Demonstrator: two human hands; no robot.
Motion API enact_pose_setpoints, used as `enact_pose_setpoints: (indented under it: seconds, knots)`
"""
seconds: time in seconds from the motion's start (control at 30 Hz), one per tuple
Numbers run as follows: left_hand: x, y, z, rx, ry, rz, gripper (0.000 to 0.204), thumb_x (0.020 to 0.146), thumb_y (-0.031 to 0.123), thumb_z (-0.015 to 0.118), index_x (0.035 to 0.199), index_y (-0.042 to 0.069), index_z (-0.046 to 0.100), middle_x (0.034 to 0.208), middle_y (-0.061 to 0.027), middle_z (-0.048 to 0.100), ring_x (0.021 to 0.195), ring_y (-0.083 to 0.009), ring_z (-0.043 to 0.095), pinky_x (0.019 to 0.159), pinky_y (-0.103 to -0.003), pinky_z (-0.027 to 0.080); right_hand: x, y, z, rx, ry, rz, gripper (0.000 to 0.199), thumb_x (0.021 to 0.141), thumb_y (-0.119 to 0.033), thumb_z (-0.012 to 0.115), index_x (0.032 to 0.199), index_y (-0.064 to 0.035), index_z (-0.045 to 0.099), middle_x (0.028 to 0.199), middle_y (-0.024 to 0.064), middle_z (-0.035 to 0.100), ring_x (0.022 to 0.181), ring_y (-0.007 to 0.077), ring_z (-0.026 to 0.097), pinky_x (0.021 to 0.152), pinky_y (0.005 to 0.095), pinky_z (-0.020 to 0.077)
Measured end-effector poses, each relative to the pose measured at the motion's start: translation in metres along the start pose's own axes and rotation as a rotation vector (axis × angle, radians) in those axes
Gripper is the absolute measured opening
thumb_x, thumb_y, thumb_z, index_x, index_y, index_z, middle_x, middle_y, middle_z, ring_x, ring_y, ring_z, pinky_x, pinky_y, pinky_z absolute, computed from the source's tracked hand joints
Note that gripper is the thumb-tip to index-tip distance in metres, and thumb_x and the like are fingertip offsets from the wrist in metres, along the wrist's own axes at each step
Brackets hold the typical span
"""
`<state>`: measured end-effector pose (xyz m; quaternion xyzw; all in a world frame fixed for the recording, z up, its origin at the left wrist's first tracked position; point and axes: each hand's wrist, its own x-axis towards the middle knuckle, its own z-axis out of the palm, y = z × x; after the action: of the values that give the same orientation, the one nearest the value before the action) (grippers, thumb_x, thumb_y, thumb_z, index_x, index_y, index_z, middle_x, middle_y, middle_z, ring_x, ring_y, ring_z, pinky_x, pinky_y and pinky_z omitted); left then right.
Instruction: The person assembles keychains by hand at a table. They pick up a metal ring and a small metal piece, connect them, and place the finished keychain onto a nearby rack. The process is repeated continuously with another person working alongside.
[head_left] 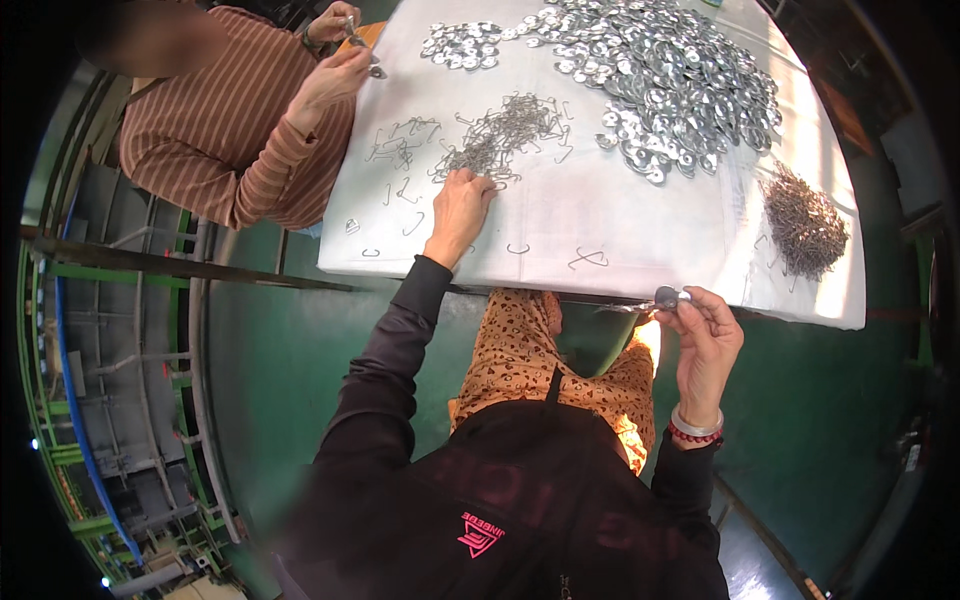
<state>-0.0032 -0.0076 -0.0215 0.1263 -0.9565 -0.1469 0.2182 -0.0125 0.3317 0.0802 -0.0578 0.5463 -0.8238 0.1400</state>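
Carefully take by its rim the small metal piece (667,296), probably light, stiff and slippery, pinched in the right hand (708,345) right of centre, with left hand (460,215) at wire hooks (515,125), upper middle, grip impossible to tell.

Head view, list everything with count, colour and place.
table: one, white, top centre
disc heap: one, silver, table's upper right
disc cluster: one, silver, table's upper left
hook pile: one, grey, left of middle
loose hooks: several, grey, table's near edge
spiky pile: one, brownish, table's right
held part: one or more, silvery, table's near edge
coworker: one, brown striped top, left
racking: one, green, far left
floor: one, green, beneath
trousers: one pair, orange, centre
jacket: one, black, bottom
bracelets: two, pale and red, right wrist
left hand: one, at hook pile
right hand: one, holding that part
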Motion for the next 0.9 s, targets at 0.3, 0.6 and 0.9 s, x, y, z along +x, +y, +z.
enact_pose_setpoints:
  seconds: [0.3, 0.6, 0.9]
  knots:
    - [0.007, 0.032, -0.005, -0.156, 0.005, 0.120, 0.006, 0.083, 0.004, 0.054, 0.088, 0.004, 0.058, 0.085, -0.0139, 0.058, 0.074, -0.0299, 0.058, 0.064, -0.039, 0.048, 0.003, -0.005, -0.007, 0.016, 0.036, -0.007, 0.017, 0.085, -0.001, 0.060, 0.100, 0.0082, 0.060, 0.090, 0.0149, 0.065, 0.080, 0.0197, 0.065, 0.071, 0.0328, 0.0577]
    - [-0.016, 0.182, -0.070, -1.444, -0.544, -0.148, 0.014, 0.088, 0.009, 0.059, 0.096, -0.002, 0.057, 0.088, -0.0079, 0.062, 0.082, -0.0147, 0.061, 0.071, -0.027, 0.053, -0.007, -0.001, -0.016, 0.013, 0.084, -0.075, 0.014, 0.084, 0.000, 0.061, 0.097, 0.0069, 0.062, 0.090, 0.0144, 0.065, 0.079, 0.0188, 0.066, 0.068, 0.0310, 0.0581]
    - [-0.022, 0.206, -0.038, -1.177, -0.510, 0.191, 0.011, 0.087, 0.010, 0.061, 0.096, 0.004, 0.059, 0.108, -0.0040, 0.054, 0.098, -0.0148, 0.055, 0.081, -0.029, 0.050, -0.011, 0.004, -0.020, -0.045, 0.099, -0.125, 0.015, 0.084, 0.002, 0.061, 0.097, 0.0079, 0.062, 0.089, 0.0144, 0.065, 0.076, 0.0185, 0.066, 0.066, 0.0275, 0.0565]
